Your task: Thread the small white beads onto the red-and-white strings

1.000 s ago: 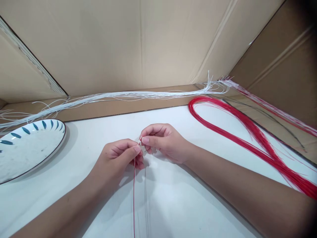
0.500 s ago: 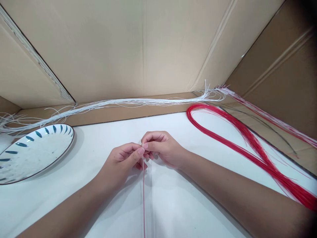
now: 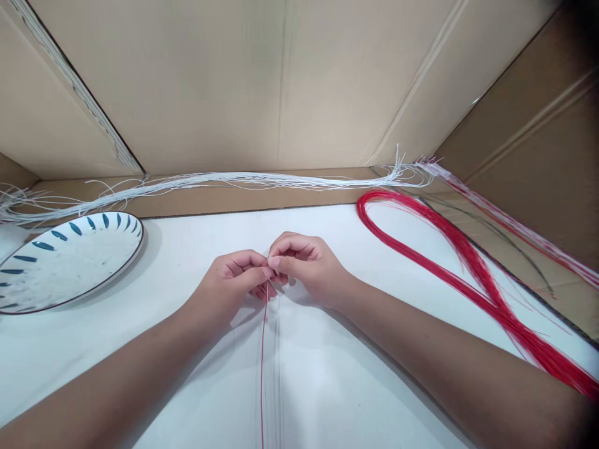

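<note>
A thin red cord hangs from between my fingertips and runs down to the bottom edge of the head view. My left hand pinches it between thumb and forefinger. Pressed close against those fingertips, my right hand also pinches at the cord's upper end. Its thumb and forefinger meet just above the left thumb. The very tip of the cord, and anything small at it, is hidden by the fingers. Both hands are above the middle of the white tabletop.
A white plate with blue leaf marks stands at the left. Looped red cords lie at the right. Along the cardboard wall stretches a bundle of white cords. A wrapped red-and-white bundle lies far right.
The view has tilted and shifted slightly, so the plate and bundles sit higher in the picture. Both hands remain together at the cord's end; the hanging cord now slants a little to the left.
</note>
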{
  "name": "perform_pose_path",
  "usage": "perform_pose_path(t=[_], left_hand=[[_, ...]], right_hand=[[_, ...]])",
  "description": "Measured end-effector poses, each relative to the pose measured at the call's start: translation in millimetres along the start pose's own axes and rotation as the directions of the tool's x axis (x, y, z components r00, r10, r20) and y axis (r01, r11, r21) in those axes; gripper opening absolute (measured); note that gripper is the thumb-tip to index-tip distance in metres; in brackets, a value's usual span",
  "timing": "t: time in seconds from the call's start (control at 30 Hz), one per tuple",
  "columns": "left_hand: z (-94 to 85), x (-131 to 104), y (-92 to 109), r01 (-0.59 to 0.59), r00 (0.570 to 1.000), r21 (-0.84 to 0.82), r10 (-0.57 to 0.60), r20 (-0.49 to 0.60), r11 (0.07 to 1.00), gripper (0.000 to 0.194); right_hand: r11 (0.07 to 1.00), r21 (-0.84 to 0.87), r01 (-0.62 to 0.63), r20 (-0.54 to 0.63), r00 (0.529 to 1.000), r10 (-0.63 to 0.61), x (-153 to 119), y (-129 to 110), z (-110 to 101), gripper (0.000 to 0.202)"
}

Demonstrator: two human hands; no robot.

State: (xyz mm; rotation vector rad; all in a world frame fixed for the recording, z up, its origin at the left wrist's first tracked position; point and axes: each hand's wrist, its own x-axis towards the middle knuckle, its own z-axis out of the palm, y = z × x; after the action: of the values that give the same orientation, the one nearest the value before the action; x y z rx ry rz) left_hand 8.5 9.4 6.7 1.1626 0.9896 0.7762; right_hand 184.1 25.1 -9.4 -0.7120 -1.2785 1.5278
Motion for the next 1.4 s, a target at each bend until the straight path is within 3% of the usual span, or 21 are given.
perform_pose_path(t=[0.17,0.4,0.8,1.07,1.23,1.4], left_hand=[[0.0,-2.0,1.5,0.026,0.999,0.077,-0.024,-0.027,0.997,0.018],[-0.4,1.3,-4.5,-0.031,0.999,0.014,0.032,-0.038,0.999,0.016],[-4.2,3.1,-4.5,-0.026,0.999,-0.033,0.024,-0.048,0.999,0.018],[-5.2,2.9,-4.8,-0.009,0.999,-0.028,0.008,-0.048,1.0,0.019],[-6.2,2.9,-4.9,0.004,0.999,-0.031,-0.005,-0.034,1.0,0.02],[-6.0,2.3,-3.9,0.011,0.999,-0.008,-0.011,-0.04,1.0,0.02]], right_hand=[[1.0,0.012,-0.01,-0.035,0.999,0.01,1.0,2.1,-2.5,0.031],[0.997,0.02,-0.073,-0.062,0.995,0.074,-0.2,-0.6,2.3,0.037],[0.995,0.024,-0.1,0.026,0.995,0.099,2.0,5.6,-5.1,0.026],[0.995,0.021,-0.098,0.018,0.995,0.098,2.6,5.4,-4.1,0.029],[0.996,0.011,-0.093,-0.055,0.994,0.093,2.8,4.5,-4.1,0.031],[0.994,0.018,-0.105,-0.033,0.994,0.105,2.7,6.1,-5.3,0.03]])
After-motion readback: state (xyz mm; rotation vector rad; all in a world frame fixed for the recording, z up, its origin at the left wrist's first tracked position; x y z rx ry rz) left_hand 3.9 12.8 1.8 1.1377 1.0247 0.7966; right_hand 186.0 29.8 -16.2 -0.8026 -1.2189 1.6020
